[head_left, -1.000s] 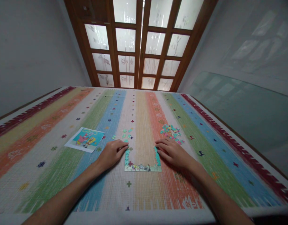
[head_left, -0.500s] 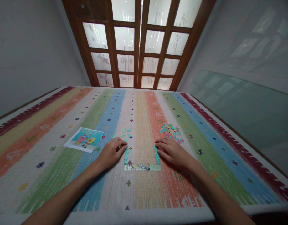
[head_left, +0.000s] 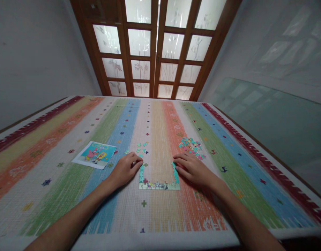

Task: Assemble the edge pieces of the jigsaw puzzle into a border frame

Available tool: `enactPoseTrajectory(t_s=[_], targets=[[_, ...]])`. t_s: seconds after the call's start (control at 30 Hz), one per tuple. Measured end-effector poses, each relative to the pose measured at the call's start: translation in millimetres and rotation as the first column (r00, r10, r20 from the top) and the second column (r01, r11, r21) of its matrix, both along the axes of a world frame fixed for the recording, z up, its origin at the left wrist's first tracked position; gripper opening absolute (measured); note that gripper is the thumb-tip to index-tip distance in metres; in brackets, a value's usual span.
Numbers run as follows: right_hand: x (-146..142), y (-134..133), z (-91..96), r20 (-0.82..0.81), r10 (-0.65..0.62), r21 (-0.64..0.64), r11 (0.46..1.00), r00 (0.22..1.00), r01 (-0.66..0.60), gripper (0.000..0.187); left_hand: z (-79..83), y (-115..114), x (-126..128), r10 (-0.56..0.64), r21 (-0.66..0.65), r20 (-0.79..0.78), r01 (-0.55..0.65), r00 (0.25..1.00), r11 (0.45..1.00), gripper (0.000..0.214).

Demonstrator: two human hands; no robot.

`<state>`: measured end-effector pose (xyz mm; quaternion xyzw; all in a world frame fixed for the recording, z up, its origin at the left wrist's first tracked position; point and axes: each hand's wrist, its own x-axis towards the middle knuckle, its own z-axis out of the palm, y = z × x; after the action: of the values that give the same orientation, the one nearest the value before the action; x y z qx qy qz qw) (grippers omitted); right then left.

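A partly joined jigsaw puzzle [head_left: 159, 187] lies flat, a bottom row with a turquoise column rising at each side. My left hand [head_left: 127, 168] is bent at the top of the left column [head_left: 141, 173], its fingertips closed on a puzzle piece there, mostly hidden. At the right column's top [head_left: 175, 174], my right hand [head_left: 192, 167] has curved fingers and thumb around the end puzzle piece [head_left: 173, 164]. Several loose turquoise pieces [head_left: 139, 150] lie just beyond my left hand. Behind my right fingers is a heap of mixed puzzle pieces [head_left: 190, 146].
A printed cartoon picture [head_left: 95, 155] lies on the left of the striped tablecloth [head_left: 157, 132]. Wooden doors with frosted panes [head_left: 141, 45] stand beyond the table's far edge. A pale glass-like panel [head_left: 270, 122] leans along the right wall.
Both hands stay at the tops of the two columns, almost still. The whole view has shifted very slightly; no piece has visibly moved.
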<state>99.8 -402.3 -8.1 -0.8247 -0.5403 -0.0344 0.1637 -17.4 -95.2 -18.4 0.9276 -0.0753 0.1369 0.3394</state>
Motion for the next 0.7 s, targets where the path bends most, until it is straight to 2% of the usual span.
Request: enactPoseTrajectory(t_s=[0.7], targets=[[1.2, -0.7, -2.8, 0.014, 0.000, -0.010, 1.000, 1.000, 0.000, 0.019, 1.4, 0.2, 0.4, -0.013, -0.006, -0.018, 0.013, 1.000, 1.000, 0.018]])
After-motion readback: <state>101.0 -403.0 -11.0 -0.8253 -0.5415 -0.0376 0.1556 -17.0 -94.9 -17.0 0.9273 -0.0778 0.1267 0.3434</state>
